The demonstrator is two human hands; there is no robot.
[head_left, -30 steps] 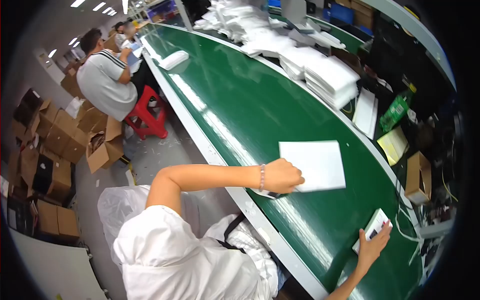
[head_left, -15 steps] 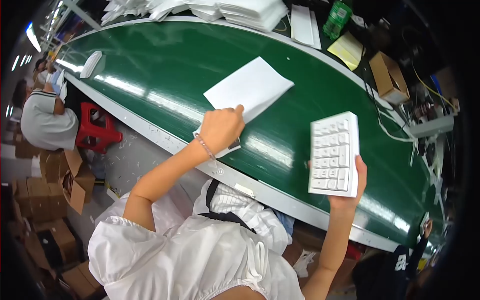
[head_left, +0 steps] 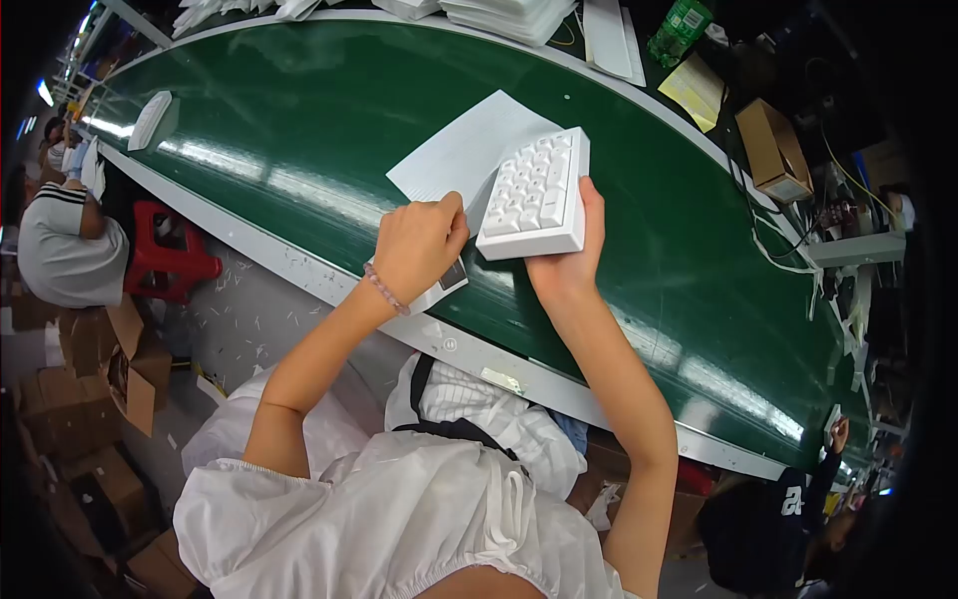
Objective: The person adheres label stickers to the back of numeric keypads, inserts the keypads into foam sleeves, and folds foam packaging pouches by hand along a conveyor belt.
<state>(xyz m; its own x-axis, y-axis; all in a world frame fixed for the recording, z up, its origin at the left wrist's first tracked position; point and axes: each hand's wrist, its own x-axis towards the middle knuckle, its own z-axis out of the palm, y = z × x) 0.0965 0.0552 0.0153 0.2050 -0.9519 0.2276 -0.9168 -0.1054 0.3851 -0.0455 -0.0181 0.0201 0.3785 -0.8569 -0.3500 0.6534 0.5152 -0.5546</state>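
My right hand grips a white number pad from below and its right side. The pad is tilted, keys facing up, above the right part of a white sheet or flat sleeve. My left hand, with a beaded bracelet at the wrist, is closed over the near left end of that sheet. Its fingertips are hidden, so what they pinch does not show. Partly under this hand, at the belt's near edge, lies a white piece with a dark patch.
The green conveyor belt has a pale rim. Another white pad-like item lies far left. White stacks, a green bottle and a cardboard box stand beyond. A red stool and seated person are left; another person's hand is right.
My right hand has brought the number pad left and up, over the white sheet, and tilted it. My left hand stays closed at the sheet's near end. The whole view has shifted slightly.
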